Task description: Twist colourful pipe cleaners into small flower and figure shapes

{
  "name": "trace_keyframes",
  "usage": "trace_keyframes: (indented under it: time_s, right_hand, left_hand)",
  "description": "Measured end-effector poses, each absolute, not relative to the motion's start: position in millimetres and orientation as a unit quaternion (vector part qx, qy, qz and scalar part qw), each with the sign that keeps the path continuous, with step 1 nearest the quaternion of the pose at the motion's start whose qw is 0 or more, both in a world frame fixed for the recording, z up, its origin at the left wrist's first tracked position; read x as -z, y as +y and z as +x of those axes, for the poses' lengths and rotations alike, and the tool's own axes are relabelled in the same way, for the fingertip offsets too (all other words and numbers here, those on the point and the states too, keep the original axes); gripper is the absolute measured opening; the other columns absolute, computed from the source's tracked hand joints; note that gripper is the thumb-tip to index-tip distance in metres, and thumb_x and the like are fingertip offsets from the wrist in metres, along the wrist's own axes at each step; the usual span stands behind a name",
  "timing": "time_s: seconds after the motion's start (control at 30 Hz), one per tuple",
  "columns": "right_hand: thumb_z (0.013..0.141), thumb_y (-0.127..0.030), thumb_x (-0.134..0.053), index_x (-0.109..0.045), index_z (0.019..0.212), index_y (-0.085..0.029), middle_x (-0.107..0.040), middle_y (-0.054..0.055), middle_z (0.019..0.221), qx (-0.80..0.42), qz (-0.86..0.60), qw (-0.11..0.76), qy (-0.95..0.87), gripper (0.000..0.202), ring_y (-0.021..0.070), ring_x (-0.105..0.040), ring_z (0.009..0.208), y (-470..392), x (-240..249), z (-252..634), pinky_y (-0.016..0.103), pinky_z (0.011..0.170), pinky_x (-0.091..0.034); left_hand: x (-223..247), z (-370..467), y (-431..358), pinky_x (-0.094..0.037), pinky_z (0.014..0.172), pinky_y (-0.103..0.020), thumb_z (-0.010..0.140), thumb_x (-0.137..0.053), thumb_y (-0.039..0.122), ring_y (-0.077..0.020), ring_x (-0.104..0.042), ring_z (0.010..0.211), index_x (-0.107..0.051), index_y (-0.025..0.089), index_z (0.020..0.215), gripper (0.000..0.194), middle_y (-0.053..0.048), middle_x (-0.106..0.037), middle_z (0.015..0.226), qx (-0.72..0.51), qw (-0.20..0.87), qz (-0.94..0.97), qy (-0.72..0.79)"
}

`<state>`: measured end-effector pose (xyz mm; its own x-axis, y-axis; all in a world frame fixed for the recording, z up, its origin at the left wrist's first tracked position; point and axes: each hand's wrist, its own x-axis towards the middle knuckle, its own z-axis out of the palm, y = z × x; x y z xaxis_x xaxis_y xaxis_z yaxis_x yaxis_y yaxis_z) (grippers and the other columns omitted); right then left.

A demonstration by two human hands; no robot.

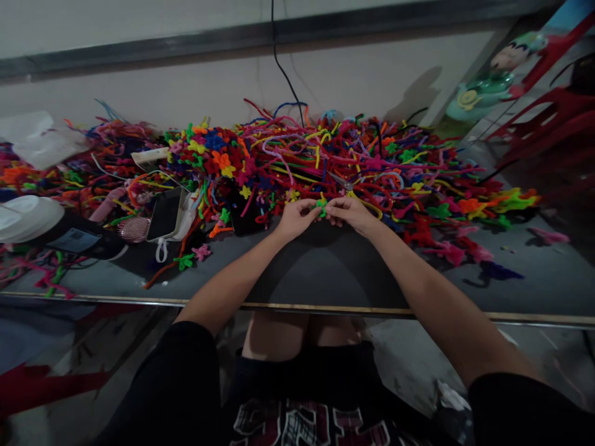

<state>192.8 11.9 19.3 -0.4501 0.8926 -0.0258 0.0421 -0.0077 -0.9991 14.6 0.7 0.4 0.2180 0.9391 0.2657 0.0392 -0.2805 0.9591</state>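
A small green fuzzy flower (321, 207) with a bit of yellow at its top is pinched between my two hands, above the dark table (325, 272). My left hand (297, 219) grips its left side with thumb and fingertips. From the right, my right hand (349, 214) closes its thumb and fingers on the same flower. Just behind the hands lies a heap of colourful pipe cleaners (302, 148) and finished fuzzy flowers. Scissors (343, 181) rest on the heap behind my right hand.
At the left are a cup with a white lid (32, 218), a pink hairbrush (134, 229) and a phone (165, 214). Fuzzy flowers (449, 251) lie at the right. A green figurine (483, 93) and red chairs (548, 124) stand at the back right.
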Motion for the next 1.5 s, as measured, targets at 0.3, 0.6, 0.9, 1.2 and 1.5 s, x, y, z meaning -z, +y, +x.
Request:
trace_keyframes:
  time_s: [0.3,0.6,0.9,1.2,1.5]
  right_hand:
    - [0.063,-0.055,-0.075,-0.063,0.066,-0.016,-0.059,-0.001,0.055,-0.585,-0.363,0.368,-0.625,0.041,0.0062,-0.049,0.044,12.0,-17.5,193.7,0.019,0.038,-0.035]
    - [0.060,-0.047,-0.079,-0.060,0.064,-0.016,-0.055,-0.003,0.046,-0.555,-0.382,0.362,-0.644,0.037,0.0057,-0.045,0.039,8.7,-20.2,192.4,0.020,0.038,-0.033]
    - [0.057,-0.042,-0.082,-0.053,0.071,-0.019,-0.054,-0.005,0.054,-0.540,-0.364,0.384,-0.654,0.040,0.0062,-0.046,0.044,10.0,-17.2,193.2,0.021,0.041,-0.035]
    - [0.066,-0.041,-0.075,-0.063,0.078,-0.017,-0.056,-0.002,0.061,-0.396,-0.387,0.445,-0.704,0.029,0.0093,-0.049,0.054,8.2,-9.3,189.3,0.026,0.053,-0.041]
    - [0.065,-0.047,-0.075,-0.063,0.076,-0.019,-0.060,0.000,0.059,-0.495,-0.433,0.490,-0.572,0.032,0.0136,-0.058,0.053,8.7,-4.7,179.8,0.025,0.043,-0.042]
  left_hand:
    - [3.4,15.7,1.5,-0.050,0.056,-0.021,0.071,-0.072,0.046,-0.0086,-0.060,0.060,-0.065,0.011,0.086,0.039,-0.003,-0.067,0.072,-0.493,0.493,0.631,0.341]
    - [4.8,17.6,-1.8,-0.049,0.057,-0.021,0.071,-0.071,0.050,-0.0076,-0.058,0.058,-0.064,0.012,0.080,0.040,-0.002,-0.064,0.066,-0.487,0.492,0.644,0.326]
    - [6.9,14.7,0.3,-0.051,0.068,-0.024,0.082,-0.060,0.030,-0.0111,-0.063,0.071,-0.064,0.014,0.086,0.017,-0.004,-0.068,0.081,-0.471,0.369,0.724,0.343]
    - [-5.3,13.7,-8.9,-0.050,0.075,-0.026,0.074,-0.062,0.015,-0.0154,-0.065,0.081,-0.059,0.017,0.095,0.021,-0.004,-0.068,0.089,-0.398,0.171,0.776,0.458]
    - [-4.8,17.1,-7.8,-0.054,0.062,-0.023,0.080,-0.063,0.028,-0.0126,-0.065,0.072,-0.065,0.017,0.102,0.025,-0.004,-0.070,0.087,-0.522,0.321,0.657,0.438]
